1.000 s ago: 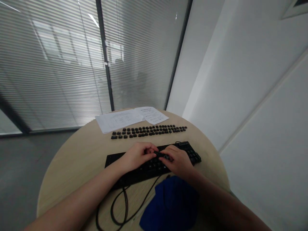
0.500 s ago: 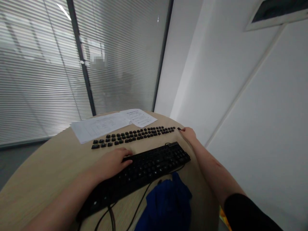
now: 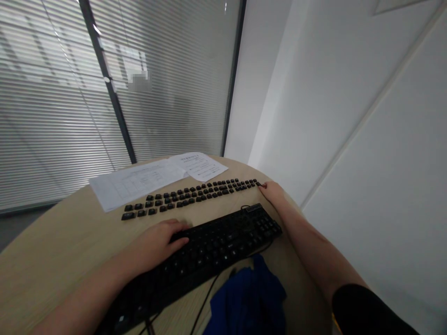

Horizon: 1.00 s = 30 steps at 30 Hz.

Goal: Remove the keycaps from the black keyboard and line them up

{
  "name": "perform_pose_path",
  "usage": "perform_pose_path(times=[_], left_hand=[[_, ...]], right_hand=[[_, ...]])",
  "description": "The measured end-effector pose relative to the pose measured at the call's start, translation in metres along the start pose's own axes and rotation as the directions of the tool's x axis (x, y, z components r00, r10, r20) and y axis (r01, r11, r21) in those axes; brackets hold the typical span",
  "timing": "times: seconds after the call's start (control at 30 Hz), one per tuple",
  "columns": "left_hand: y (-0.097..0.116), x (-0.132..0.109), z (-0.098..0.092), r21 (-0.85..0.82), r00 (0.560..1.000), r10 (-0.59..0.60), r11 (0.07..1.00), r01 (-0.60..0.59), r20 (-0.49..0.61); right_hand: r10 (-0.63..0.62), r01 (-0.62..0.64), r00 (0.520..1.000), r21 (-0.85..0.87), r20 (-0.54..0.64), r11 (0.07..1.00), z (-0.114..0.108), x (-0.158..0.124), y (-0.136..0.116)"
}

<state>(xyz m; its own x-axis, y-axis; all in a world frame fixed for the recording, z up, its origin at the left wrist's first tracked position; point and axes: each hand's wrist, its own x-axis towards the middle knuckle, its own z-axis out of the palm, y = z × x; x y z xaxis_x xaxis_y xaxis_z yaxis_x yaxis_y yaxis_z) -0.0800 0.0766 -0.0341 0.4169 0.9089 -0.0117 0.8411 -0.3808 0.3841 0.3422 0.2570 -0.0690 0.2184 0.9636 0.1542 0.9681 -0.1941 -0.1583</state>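
A black keyboard point(image 3: 216, 246) lies at a slant on the table, some of its keys hidden by my left arm. My left hand point(image 3: 162, 239) holds it by its far edge, thumb over the keys and fingers on the rear side. Beyond it, loose black keycaps point(image 3: 127, 216) are lined up in rows. At their right end my right hand point(image 3: 273, 191) pinches a small black keycap point(image 3: 259, 184) between thumb and fingers, low over the table, close to the last keycaps. Whether it touches the tabletop I cannot tell.
Printed papers point(image 3: 139, 179) lie behind the keycap rows on the round wooden table point(image 3: 63, 242). Blue cloth point(image 3: 244, 298) is bunched in front of the keyboard, beside a dark cable point(image 3: 206, 300). A white wall point(image 3: 335, 116) rises close on the right, and a blind-covered glass partition point(image 3: 181, 93) behind.
The keycap in my right hand has come closer to the right end of the rows. My left hand stays on the keyboard. The camera view has shifted slightly.
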Motion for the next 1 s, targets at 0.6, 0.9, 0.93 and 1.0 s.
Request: perform_pose_path(times=[0.6,0.9,0.93,1.0], left_hand=[[0.006,0.001,0.001,-0.011,0.997,0.075,0.997,-0.075,-0.001],[0.002,-0.005,-0.016,-0.064,0.995,0.071,0.996,-0.067,0.064],[-0.006,-0.007,-0.023,-0.082,0.997,0.036,0.996,-0.03,0.066],[-0.023,-0.011,-0.035,-0.089,0.998,-0.028,0.995,0.034,0.065]], right_hand=[[-0.102,0.233,0.892,0.255,-0.441,0.939,-0.024,-0.026,0.007],[-0.115,0.669,0.704,0.601,-0.701,0.437,-0.1,-0.092,-0.063],[-0.166,0.65,0.75,0.667,-0.64,0.363,-0.111,-0.108,-0.076],[-0.354,0.549,0.817,0.8,-0.454,0.24,-0.13,-0.141,-0.101]])
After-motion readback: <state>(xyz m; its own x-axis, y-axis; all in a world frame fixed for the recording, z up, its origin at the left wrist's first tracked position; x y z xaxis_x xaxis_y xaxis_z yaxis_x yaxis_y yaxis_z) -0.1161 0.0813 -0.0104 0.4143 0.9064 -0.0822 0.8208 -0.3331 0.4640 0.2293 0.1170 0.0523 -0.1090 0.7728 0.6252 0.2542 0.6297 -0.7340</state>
